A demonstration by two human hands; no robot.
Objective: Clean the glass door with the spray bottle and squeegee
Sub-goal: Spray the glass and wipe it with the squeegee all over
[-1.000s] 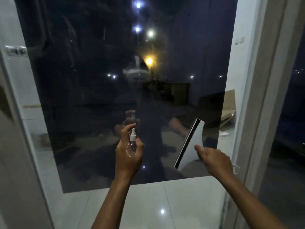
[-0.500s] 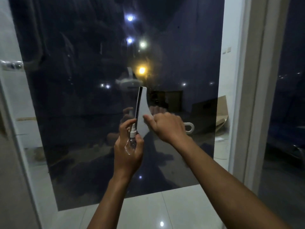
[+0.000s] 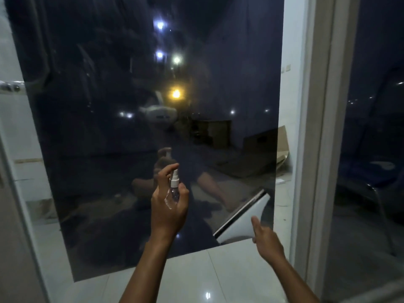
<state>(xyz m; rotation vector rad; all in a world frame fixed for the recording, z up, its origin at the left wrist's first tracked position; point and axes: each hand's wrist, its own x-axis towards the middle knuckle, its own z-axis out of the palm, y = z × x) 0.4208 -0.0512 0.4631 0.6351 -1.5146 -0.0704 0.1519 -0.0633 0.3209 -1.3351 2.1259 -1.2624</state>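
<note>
Head cam: left hand point(image 3: 169, 212) gripping the little spray bottle point(image 3: 173, 190), right hand point(image 3: 265, 239) clutching the squeegee point(image 3: 242, 217) low against the glass door point(image 3: 131, 127)

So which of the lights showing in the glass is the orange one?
The lowest of the central cluster, just above the reflected headset on the glass door. The lights above it and to either side are white or bluish.

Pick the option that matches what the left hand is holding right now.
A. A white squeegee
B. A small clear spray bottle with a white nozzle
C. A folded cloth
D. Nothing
B. The left hand grips the small clear spray bottle, index finger arched over its white nozzle; the squeegee is in the right hand.
</note>
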